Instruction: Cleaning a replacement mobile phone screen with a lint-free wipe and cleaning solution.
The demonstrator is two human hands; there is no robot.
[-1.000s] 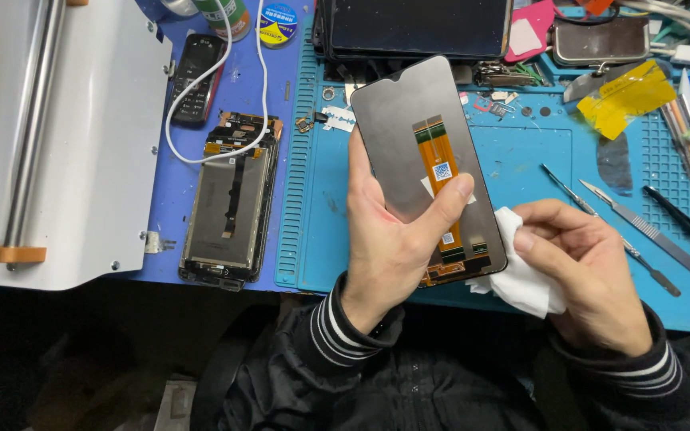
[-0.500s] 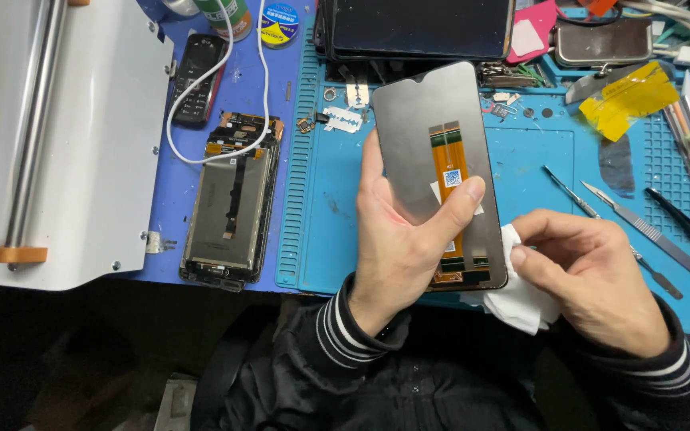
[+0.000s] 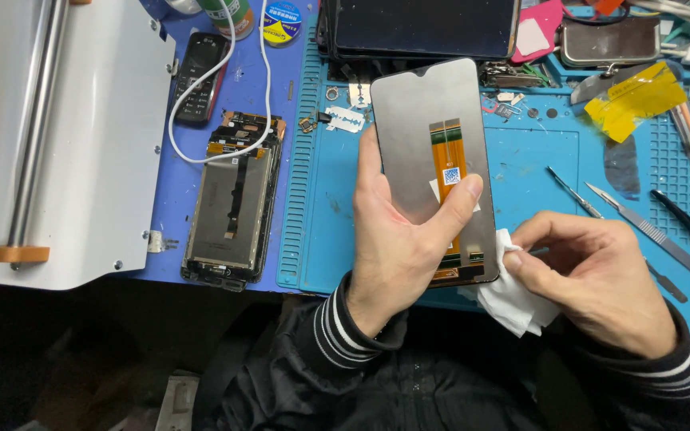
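left hand (image 3: 397,239) gripping screen panel (image 3: 433,152), upright

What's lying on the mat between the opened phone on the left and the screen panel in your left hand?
In the head view, mostly bare blue mat lies between the opened phone and the screen panel; farther up, a razor blade and small loose parts.

Phone screen panel (image 3: 423,144) in left hand (image 3: 397,239), white wipe (image 3: 513,299) in right hand (image 3: 592,275).
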